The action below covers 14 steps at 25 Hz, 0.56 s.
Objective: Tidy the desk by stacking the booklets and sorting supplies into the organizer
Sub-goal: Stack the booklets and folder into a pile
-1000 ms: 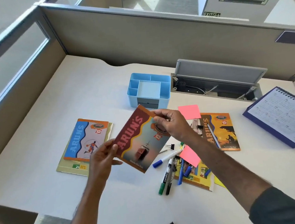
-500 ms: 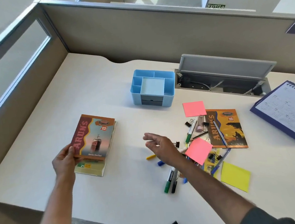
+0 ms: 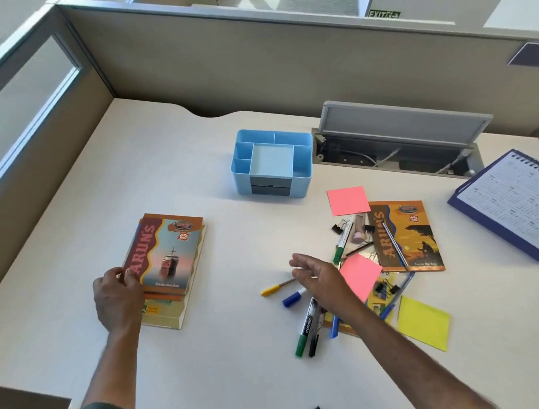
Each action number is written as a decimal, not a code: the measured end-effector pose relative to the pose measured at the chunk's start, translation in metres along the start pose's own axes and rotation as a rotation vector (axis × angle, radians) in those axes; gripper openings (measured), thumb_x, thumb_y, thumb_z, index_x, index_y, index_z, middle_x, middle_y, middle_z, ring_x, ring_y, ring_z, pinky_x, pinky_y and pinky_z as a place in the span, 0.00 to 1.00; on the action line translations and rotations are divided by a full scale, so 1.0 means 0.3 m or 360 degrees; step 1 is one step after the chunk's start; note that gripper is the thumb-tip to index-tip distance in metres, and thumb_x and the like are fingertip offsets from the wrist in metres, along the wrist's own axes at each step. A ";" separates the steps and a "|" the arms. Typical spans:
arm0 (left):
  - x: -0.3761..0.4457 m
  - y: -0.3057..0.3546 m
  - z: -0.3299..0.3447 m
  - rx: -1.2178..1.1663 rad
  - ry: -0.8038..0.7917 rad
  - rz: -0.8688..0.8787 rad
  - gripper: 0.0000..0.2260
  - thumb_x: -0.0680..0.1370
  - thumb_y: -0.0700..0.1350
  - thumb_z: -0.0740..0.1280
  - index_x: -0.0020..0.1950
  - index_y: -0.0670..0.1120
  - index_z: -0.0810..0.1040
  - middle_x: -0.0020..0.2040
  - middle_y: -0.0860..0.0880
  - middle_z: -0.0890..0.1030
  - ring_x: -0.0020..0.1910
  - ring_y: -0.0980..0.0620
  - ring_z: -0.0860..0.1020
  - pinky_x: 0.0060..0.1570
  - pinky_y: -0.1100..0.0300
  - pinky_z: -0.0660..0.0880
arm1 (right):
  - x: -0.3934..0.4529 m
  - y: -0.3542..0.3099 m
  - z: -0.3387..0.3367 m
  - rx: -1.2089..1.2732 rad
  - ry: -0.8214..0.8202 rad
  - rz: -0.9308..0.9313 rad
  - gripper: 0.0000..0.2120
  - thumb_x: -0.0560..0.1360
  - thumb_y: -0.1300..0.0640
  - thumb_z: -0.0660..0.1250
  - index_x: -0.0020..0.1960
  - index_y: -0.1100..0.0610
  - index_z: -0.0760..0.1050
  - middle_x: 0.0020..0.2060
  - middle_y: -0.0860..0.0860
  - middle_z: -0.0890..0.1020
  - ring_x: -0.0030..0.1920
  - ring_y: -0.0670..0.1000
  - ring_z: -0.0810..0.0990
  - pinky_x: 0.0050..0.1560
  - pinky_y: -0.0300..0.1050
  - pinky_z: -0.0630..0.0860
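Observation:
A stack of booklets (image 3: 169, 262) lies at the desk's left, a red ship-cover booklet on top. My left hand (image 3: 118, 292) rests against the stack's near-left corner, fingers touching the top cover's edge. My right hand (image 3: 320, 276) hovers open over scattered pens (image 3: 305, 326) and markers, holding nothing. An orange booklet (image 3: 408, 236) lies to the right with a pen across it. Another booklet (image 3: 368, 309) is mostly hidden under pens, binder clips and a pink sticky pad (image 3: 360, 274). The light blue organizer (image 3: 271, 163) stands at centre back, its compartments holding nothing I can see.
A second pink sticky pad (image 3: 347, 200) and a yellow one (image 3: 423, 323) lie by the clutter. A spiral desk calendar (image 3: 519, 205) stands at the right. An open cable hatch (image 3: 397, 147) sits behind the organizer. Partition walls enclose the back and left.
The ship-cover booklet went from both hands in the air onto the left stack. My right hand let go and swung right over the pens. My left hand stays at the stack's corner.

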<state>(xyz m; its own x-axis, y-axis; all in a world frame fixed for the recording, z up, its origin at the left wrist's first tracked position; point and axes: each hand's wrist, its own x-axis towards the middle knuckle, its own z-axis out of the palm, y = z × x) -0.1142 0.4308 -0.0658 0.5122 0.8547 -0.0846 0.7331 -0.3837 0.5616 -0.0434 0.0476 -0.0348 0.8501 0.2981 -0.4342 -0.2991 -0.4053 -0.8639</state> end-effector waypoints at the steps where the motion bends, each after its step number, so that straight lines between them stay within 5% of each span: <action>1: 0.002 -0.005 0.004 0.0031 0.0014 0.0011 0.14 0.82 0.48 0.63 0.62 0.41 0.79 0.59 0.36 0.76 0.58 0.32 0.76 0.56 0.40 0.74 | -0.004 0.008 -0.026 0.0019 0.0027 0.0000 0.20 0.80 0.55 0.67 0.71 0.52 0.71 0.60 0.41 0.80 0.58 0.35 0.78 0.54 0.29 0.74; 4: 0.011 -0.024 0.022 0.0218 0.0113 0.0054 0.15 0.81 0.47 0.65 0.61 0.39 0.80 0.58 0.32 0.77 0.58 0.30 0.74 0.59 0.38 0.70 | -0.014 0.047 -0.104 0.0058 0.0118 0.0000 0.20 0.80 0.55 0.66 0.71 0.53 0.71 0.60 0.42 0.80 0.60 0.38 0.78 0.59 0.38 0.77; 7: -0.011 -0.018 0.041 0.0314 0.0162 0.0029 0.17 0.79 0.48 0.67 0.63 0.38 0.78 0.60 0.32 0.75 0.61 0.30 0.71 0.61 0.37 0.68 | -0.029 0.082 -0.195 0.0057 0.0251 0.0019 0.19 0.80 0.56 0.66 0.70 0.53 0.72 0.60 0.45 0.81 0.60 0.39 0.78 0.54 0.30 0.75; 9: -0.053 0.004 0.068 0.0299 0.0177 0.0060 0.19 0.79 0.51 0.68 0.63 0.39 0.77 0.63 0.34 0.73 0.63 0.31 0.70 0.61 0.37 0.67 | -0.036 0.107 -0.257 -0.0019 0.0347 0.0039 0.18 0.80 0.55 0.66 0.69 0.52 0.74 0.60 0.46 0.81 0.58 0.41 0.79 0.51 0.33 0.74; 14: -0.290 0.121 0.200 0.0122 -0.0129 0.1011 0.22 0.82 0.54 0.60 0.70 0.42 0.74 0.72 0.41 0.73 0.71 0.39 0.69 0.70 0.46 0.62 | -0.033 0.158 -0.403 -0.0278 0.0640 0.0212 0.18 0.79 0.50 0.66 0.68 0.52 0.75 0.58 0.49 0.80 0.55 0.49 0.79 0.51 0.44 0.73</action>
<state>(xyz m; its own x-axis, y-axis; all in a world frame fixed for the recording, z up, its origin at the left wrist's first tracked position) -0.1053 0.3216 -0.0876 0.8870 0.4248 0.1813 0.3043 -0.8328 0.4625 -0.0136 -0.0792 -0.0403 0.9204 -0.1117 -0.3748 -0.3687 -0.5674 -0.7363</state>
